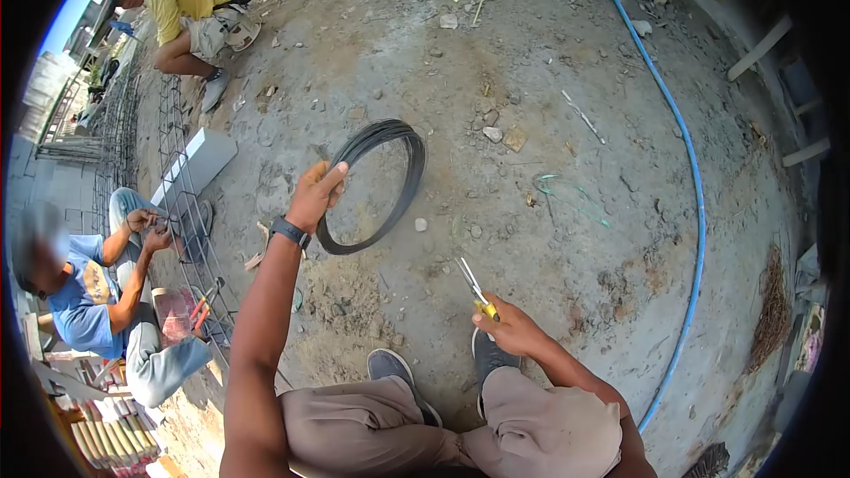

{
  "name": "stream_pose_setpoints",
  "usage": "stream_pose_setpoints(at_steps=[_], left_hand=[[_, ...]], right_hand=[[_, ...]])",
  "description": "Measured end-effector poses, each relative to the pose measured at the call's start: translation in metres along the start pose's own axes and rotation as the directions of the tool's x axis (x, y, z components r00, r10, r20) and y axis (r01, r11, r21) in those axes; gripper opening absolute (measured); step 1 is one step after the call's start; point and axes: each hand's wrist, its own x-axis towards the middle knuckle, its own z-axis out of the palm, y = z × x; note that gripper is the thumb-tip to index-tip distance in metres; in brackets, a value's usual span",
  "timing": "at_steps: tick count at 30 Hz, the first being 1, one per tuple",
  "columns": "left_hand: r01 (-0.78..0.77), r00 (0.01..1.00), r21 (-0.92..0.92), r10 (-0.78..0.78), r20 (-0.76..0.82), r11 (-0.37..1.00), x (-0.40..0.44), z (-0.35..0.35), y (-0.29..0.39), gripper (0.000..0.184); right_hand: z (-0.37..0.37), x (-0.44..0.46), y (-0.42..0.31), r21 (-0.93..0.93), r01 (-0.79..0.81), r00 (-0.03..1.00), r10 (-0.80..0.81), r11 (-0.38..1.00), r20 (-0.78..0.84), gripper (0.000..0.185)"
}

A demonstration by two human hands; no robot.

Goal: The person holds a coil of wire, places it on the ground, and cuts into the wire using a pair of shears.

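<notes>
My left hand (316, 195), with a dark watch band at the wrist, is closed around the near left side of a coil of dark wire (414, 168). The coil hangs in the air as a wide loop, tilted over the dirt ground. Lower and to the right, my right hand (509, 326) grips a yellow-handled tool (474, 281) with two thin, shiny metal prongs pointing up and left. Its exact kind is unclear, as my fingers cover most of the handle. The tool and the coil are apart.
A blue hose (677, 115) runs down the right side. At left, a person in blue (84, 288) sits beside a rebar cage (188, 204) and red-handled cutters (208, 303). Another person in yellow (190, 0) squats behind a white block (199, 164). Stones (493, 134) dot the ground.
</notes>
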Motion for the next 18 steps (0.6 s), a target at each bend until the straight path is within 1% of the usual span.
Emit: stream_pose_setpoints(at_steps=[3, 5, 9, 13, 16, 18], left_hand=[[0.04, 0.999, -0.12, -0.039, 0.007, 0.992, -0.002, -0.002, -0.008, 0.033], [0.055, 0.998, -0.179, -0.053, 0.02, 0.982, -0.008, -0.003, -0.011, 0.034], [0.048, 0.999, -0.193, -0.043, 0.03, 0.98, -0.013, -0.008, -0.019, 0.033], [0.057, 0.998, -0.217, -0.053, 0.025, 0.974, -0.02, -0.008, -0.023, 0.034], [0.148, 0.984, -0.277, -0.115, 0.133, 0.949, -0.032, -0.002, -0.016, 0.032], [0.194, 0.961, -0.263, -0.129, 0.244, 0.945, -0.042, 0.012, -0.012, 0.029]], right_hand=[[0.003, 0.005, -0.005, -0.004, 0.006, 1.0, -0.006, 1.0, -0.001, 0.071], [0.006, 0.008, -0.011, -0.04, 0.002, 1.0, -0.001, 0.999, 0.013, 0.072], [0.013, 0.015, -0.009, -0.077, 0.037, 0.998, -0.033, 0.996, 0.045, 0.073], [0.013, 0.014, -0.016, -0.092, 0.015, 0.998, -0.01, 0.996, 0.058, 0.074], [0.013, 0.015, -0.017, -0.092, 0.005, 0.999, 0.0, 0.996, 0.049, 0.074], [0.013, 0.017, -0.017, -0.087, -0.003, 0.999, 0.008, 0.996, 0.053, 0.074]])
